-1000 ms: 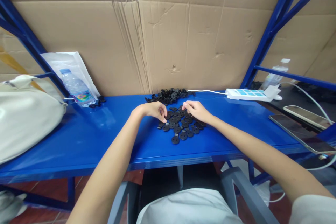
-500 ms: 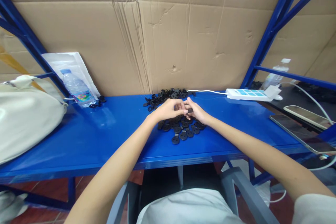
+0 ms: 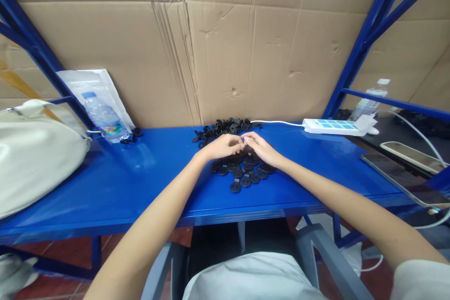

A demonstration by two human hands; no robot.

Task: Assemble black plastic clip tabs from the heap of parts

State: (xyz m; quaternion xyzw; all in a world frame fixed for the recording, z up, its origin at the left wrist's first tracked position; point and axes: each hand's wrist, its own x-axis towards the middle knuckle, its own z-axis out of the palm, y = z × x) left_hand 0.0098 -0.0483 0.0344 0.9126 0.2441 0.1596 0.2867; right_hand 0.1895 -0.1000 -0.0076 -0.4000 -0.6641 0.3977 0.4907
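Small black round plastic parts [image 3: 242,176] lie in a cluster on the blue metal shelf [image 3: 147,183], with a second heap of black parts [image 3: 221,129] behind them against the cardboard. My left hand [image 3: 221,146] and my right hand [image 3: 260,147] meet fingertip to fingertip just above the near cluster, fingers curled together. They pinch something small and dark between them; I cannot make out its shape.
A cream bag [image 3: 35,154] fills the shelf's left end, beside a water bottle [image 3: 103,119] and a clear plastic bag [image 3: 91,84]. A white power strip [image 3: 337,126] and two phones [image 3: 401,178] lie to the right. Cardboard [image 3: 246,42] walls the back. A grey chair [image 3: 316,253] stands below.
My hands were apart over the cluster a second ago; they came together above it, and the left hand has shifted to the right to meet the right hand.
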